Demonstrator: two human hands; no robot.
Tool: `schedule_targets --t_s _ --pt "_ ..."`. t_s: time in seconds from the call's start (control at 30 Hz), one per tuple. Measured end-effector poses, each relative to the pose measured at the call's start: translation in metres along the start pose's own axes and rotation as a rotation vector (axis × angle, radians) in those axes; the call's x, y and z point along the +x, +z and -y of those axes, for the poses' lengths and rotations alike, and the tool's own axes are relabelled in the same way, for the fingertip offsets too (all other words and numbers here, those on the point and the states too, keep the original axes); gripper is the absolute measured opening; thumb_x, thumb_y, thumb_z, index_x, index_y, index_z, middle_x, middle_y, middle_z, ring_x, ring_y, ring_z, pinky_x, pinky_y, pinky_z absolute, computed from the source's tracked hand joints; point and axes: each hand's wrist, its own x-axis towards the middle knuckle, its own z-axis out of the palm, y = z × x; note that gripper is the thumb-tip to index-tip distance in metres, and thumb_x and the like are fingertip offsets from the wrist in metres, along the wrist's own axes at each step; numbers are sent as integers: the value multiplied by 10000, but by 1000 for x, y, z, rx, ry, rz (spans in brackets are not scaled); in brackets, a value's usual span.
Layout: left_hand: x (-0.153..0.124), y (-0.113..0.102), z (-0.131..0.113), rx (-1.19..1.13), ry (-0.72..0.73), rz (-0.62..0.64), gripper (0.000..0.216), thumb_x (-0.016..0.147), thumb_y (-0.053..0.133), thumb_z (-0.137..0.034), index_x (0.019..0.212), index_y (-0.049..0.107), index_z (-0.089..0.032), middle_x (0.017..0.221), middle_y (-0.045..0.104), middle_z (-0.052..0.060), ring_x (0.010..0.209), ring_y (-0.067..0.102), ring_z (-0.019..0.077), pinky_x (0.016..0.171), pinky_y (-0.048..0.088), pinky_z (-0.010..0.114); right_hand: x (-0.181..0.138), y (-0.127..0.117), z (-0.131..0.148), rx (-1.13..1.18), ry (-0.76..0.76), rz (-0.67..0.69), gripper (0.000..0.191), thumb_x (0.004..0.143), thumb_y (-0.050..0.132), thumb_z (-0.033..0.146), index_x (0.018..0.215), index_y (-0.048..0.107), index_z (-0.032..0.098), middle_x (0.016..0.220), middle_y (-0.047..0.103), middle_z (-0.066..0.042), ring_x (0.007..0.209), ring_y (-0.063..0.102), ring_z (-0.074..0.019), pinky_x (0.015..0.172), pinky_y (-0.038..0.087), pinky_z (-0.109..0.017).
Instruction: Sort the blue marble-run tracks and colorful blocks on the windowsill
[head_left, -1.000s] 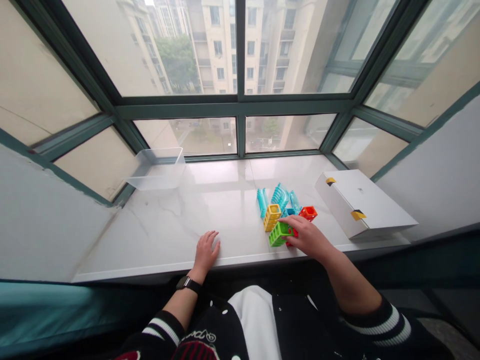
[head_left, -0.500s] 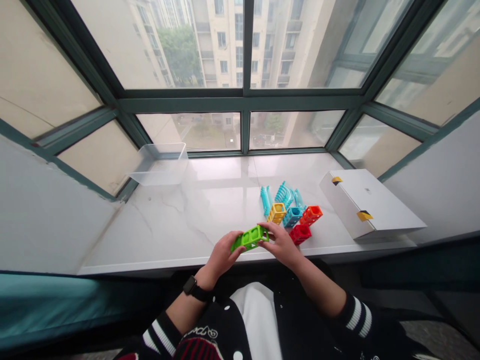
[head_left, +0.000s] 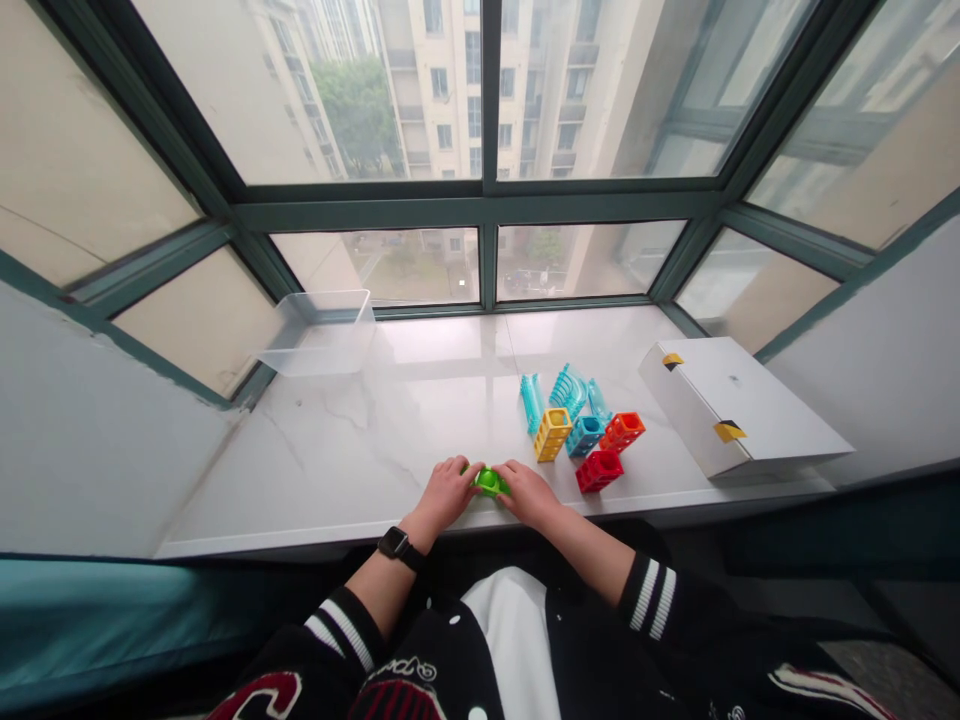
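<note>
A green toy building block (head_left: 490, 481) with openings in its sides is between my hands, close to the front edge of the white sill. My left hand (head_left: 448, 490) grips its left end and my right hand (head_left: 529, 492) its right end, so only the middle shows. To the right stand a yellow block (head_left: 553, 434), a blue block (head_left: 584, 436), an orange-red block (head_left: 623, 432) and a red block (head_left: 599, 470). Behind them lie a straight clear-blue piece (head_left: 532, 402), a curved clear-blue piece (head_left: 568, 390) and another clear-blue piece (head_left: 598, 400).
The marble-look windowsill (head_left: 337, 450) ends at a front edge just before my body. A clear plastic bin (head_left: 319, 360) stands at the back left by the window. A white box (head_left: 750, 405) with yellow-and-black tabs takes up the right side.
The green block has been turned and lowered toward the sill. My right hand has shifted left, closer to my left hand, uncovering more of the yellow and red blocks.
</note>
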Motion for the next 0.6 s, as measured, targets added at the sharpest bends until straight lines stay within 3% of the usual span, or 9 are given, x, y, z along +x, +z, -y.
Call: schedule_targets --t_s 0.13,0.33,0.6 --pt "6 9 10 4 -79 -32 476 991 666 -359 1443 555 -254 1197 650 102 1076 631 276 933 508 414 -6 -1 -6 -17 49 -47 494 935 709 205 1411 586 250 1334 668 -109 1223 649 -259 1035 493 -353" --pt "13 11 21 -2 -231 -121 314 1024 621 -393 1298 626 -240 1218 690 102 1083 651 277 908 522 396 -13 -1 -12 -19 47 -97 455 953 696 217 1399 609 235 1337 671 -105 1226 644 -263 1061 489 -349" --pt "24 15 20 -47 -324 -174 496 1018 621 -413 1489 532 -286 1377 691 112 1253 605 313 972 547 435 -6 6 -17 -85 32 -84 509 992 640 240 1495 596 305 1442 639 -99 1235 644 -272 1090 488 -374"
